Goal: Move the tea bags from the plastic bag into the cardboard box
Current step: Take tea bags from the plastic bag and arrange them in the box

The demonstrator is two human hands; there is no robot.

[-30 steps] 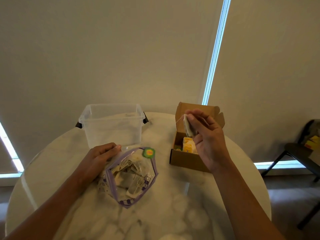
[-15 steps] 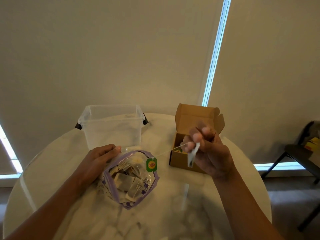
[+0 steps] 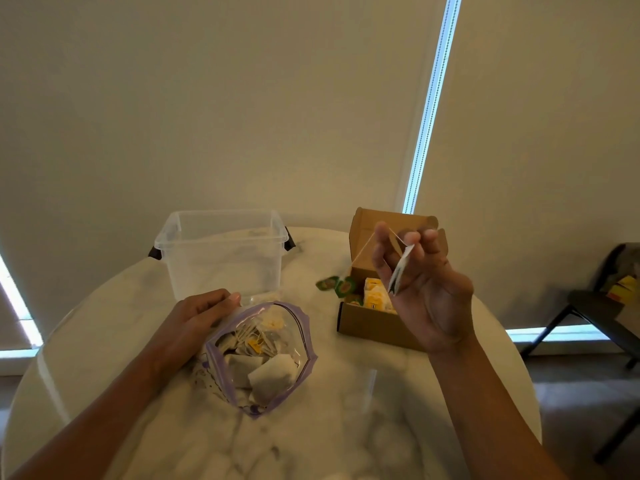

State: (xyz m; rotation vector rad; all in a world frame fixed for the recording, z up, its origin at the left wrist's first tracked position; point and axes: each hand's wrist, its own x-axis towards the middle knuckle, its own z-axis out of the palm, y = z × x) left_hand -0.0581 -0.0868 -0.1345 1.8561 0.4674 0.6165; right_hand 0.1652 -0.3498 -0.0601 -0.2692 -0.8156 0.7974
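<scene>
A clear plastic bag [image 3: 300, 344] with a purple zip rim lies open on the white marble table [image 3: 363, 403], holding several tea bags. My left hand [image 3: 197, 318] holds its left rim. My right hand [image 3: 420, 289] is raised over the open cardboard box [image 3: 370, 325] and pinches a tea bag [image 3: 400, 270] by its edge. Its string loops over my fingers and runs down to a green tag [image 3: 345, 287] swinging blurred beside the box's left wall. Yellow-tagged tea bags [image 3: 375, 297] lie inside the box.
An empty clear plastic tub [image 3: 221, 252] with dark handles stands behind the bag at the table's far side. A dark chair [image 3: 595, 306] with items on it is off to the right on the floor. Roller blinds fill the background.
My right hand has risen with the tea bag from in front of the box to above it. The green tag has swung right from the plastic bag's mouth to the box's left side.
</scene>
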